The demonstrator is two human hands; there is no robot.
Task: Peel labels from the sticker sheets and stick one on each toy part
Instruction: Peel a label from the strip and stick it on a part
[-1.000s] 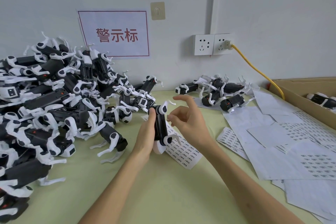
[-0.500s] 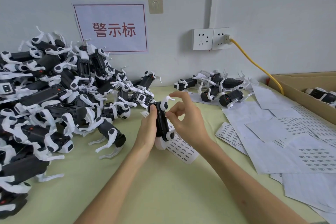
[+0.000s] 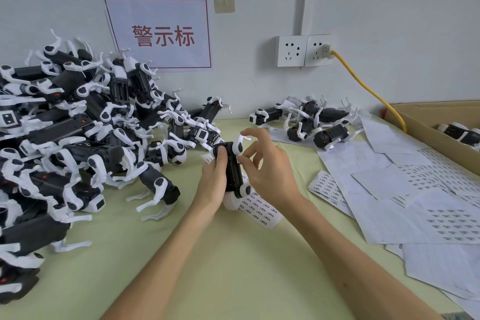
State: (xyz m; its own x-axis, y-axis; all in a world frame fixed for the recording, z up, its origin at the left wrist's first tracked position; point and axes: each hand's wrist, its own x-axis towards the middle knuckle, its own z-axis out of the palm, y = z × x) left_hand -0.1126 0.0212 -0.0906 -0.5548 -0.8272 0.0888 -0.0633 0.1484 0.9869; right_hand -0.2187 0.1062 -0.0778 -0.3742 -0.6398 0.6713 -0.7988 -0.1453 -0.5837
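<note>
The toy part (image 3: 232,173) you are working on, a black body with white legs, stands on end just above the middle of the frame, its lower end down at the tabletop (image 3: 233,267). Your left hand (image 3: 211,186) has a closed grip on it from the left, thumb laid across the black upper face. Your right hand (image 3: 271,173) comes in from the right with curled fingers. Its grip pinches the part's right edge at the thumb tip, and the forefinger arches over to touch the upper white leg. Whether a label sits under that thumb cannot be told.

Under the part and your right wrist lies a sticker sheet (image 3: 261,209) printed with rows of small labels. A second sheet (image 3: 327,187) lies just to its right, touching a spread of overlapping white backing papers (image 3: 415,205) that fills the right side.

A big heap of toy parts (image 3: 78,132) covers the left of the frame. A smaller cluster (image 3: 311,122) lies near the wall, right of centre. At the right edge, a cardboard box (image 3: 426,122) holds another part.

On the wall hang a red-lettered sign (image 3: 161,34) and two sockets (image 3: 304,50), with a yellow cable (image 3: 368,91) plugged into the right one.
</note>
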